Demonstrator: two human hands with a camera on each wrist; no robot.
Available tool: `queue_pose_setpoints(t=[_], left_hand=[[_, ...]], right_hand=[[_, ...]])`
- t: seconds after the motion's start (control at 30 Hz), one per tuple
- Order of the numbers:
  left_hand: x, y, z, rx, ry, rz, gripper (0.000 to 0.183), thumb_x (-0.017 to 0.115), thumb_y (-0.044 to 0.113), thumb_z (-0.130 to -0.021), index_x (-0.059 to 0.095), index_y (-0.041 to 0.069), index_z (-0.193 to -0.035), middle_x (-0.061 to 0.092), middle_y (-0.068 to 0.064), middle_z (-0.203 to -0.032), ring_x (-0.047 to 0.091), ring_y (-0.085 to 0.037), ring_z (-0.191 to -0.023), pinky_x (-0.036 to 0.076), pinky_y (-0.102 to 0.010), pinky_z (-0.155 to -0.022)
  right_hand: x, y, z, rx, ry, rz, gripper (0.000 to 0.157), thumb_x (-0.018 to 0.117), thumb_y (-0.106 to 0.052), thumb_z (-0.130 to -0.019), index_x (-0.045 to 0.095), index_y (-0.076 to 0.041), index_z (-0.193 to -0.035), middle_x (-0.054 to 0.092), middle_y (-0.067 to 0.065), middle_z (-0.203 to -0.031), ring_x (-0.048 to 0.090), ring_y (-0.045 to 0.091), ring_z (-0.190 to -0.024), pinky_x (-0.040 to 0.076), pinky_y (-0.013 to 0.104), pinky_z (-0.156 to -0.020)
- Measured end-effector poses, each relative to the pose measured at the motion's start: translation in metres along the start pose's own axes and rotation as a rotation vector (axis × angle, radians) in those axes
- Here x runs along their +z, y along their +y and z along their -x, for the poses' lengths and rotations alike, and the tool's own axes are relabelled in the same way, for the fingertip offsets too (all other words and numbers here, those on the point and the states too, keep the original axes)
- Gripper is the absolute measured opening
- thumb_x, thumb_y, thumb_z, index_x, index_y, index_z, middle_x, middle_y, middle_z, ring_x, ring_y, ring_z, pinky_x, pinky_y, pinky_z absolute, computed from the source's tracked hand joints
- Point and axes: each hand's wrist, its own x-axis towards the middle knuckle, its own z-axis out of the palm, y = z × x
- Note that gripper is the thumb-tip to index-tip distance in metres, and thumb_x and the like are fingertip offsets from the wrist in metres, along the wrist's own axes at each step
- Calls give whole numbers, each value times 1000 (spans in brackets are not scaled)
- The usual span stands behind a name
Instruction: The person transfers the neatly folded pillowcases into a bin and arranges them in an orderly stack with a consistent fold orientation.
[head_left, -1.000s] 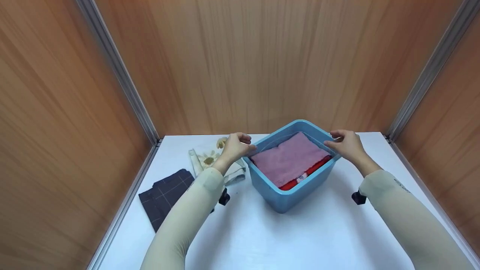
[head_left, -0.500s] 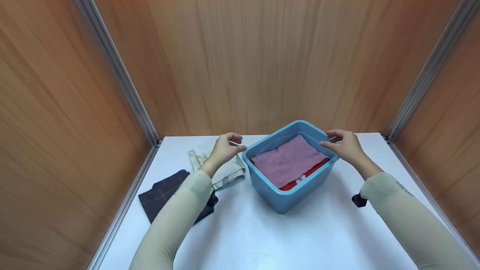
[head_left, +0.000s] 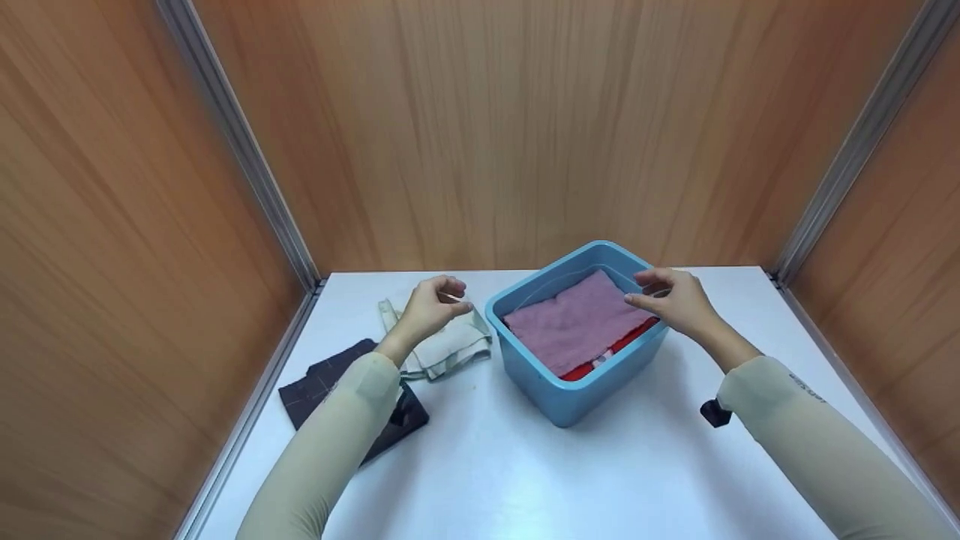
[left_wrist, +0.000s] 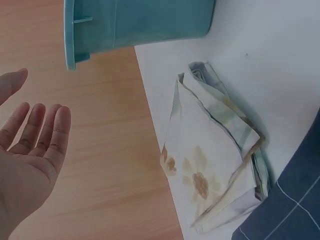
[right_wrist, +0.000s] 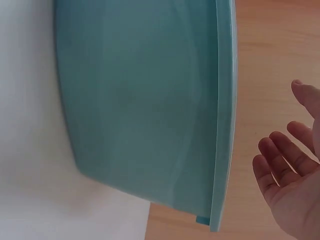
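Left hand (head_left: pixel 431 306) and right hand (head_left: pixel 681 306) are well apart, fingers loose, both empty. The right hangs near the rim of the blue bin (head_left: pixel 564 405) holding the pink cloth (head_left: pixel 577 322); a careless sweep could knock it. Floral cloth (head_left: pixel 454 346) and dark cloth (head_left: pixel 311 386) lie left; a lowered left sleeve (head_left: pixel 322 450) could drag either.

Blue bin (head_left: pixel 600 381) beyond free tabletop (head_left: pixel 555 487)

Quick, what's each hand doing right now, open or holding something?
Left hand: open, holding nothing.
Right hand: open, holding nothing, above the rim of the blue bin.
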Motion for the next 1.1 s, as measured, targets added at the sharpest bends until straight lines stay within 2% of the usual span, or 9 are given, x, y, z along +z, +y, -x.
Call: queue_pose_setpoints(t=[0.1,0.27,0.37,0.47,0.57,0.7,0.8,0.93,1.1], left_hand=[[-4,-6,3,10,5,-2,28,80,7,-96,71,2,-122,72,-16,-122,71,-32,-114,62,-37,-93],[-10,-15,9,10,2,-9,30,80,6,-96,71,1,-124,71,-17,-124,72,-34,-114,62,-35,-92],[-13,-20,13,5,-8,-3,31,80,6,-96,70,-1,-125,71,-18,-125,72,-35,-116,62,-36,-96],[-15,-25,17,8,-24,3,31,79,7,-97,70,-1,-125,71,-18,-125,72,-35,-116,62,-38,-97],[-17,-31,22,13,-48,10,31,79,7,-97,70,-2,-125,72,-19,-125,72,-35,-116,62,-38,-98],[-22,-39,28,5,-63,20,31,79,7,-97,70,-1,-125,72,-18,-124,72,-32,-115,62,-36,-97],[-26,-46,33,-6,-64,14,32,80,8,-96,70,0,-126,72,-17,-124,71,-31,-115,61,-34,-97],[-31,-58,40,-3,-79,-10,34,80,9,-97,70,-1,-127,71,-19,-126,70,-33,-117,61,-38,-99],[-39,-74,46,-18,-113,-52,37,81,12,-96,69,-1,-129,70,-20,-129,69,-36,-119,60,-44,-101]], right_hand=[[5,-3,1,-25,-8,-1,61,82,-38,-99,65,-3,-146,70,21,-138,70,37,-123,62,38,-102],[15,-9,4,-90,-19,-37,56,85,-33,-97,69,-1,-140,73,21,-131,71,36,-117,57,15,-92],[20,-11,8,-125,-31,-69,52,86,-29,-96,71,0,-137,74,21,-129,71,36,-116,55,11,-89],[26,-13,14,-147,-61,-96,50,87,-28,-95,72,-1,-135,75,19,-130,72,37,-118,59,17,-93],[31,-15,20,-161,-98,-112,50,88,-27,-93,73,-3,-134,75,17,-131,72,37,-121,63,30,-97],[39,-16,26,-192,-140,-106,48,90,-25,-91,75,-5,-132,77,14,-130,72,35,-119,64,45,-100],[44,-16,31,-218,-180,-95,47,90,-25,-90,77,-6,-130,78,13,-128,72,34,-117,63,51,-100],[50,-15,36,-236,-239,-81,47,92,-26,-88,78,-8,-130,78,13,-127,72,31,-115,65,47,-97],[54,-11,39,-245,-294,-75,47,93,-27,-87,79,-8,-128,79,15,-126,73,31,-113,64,51,-99]])
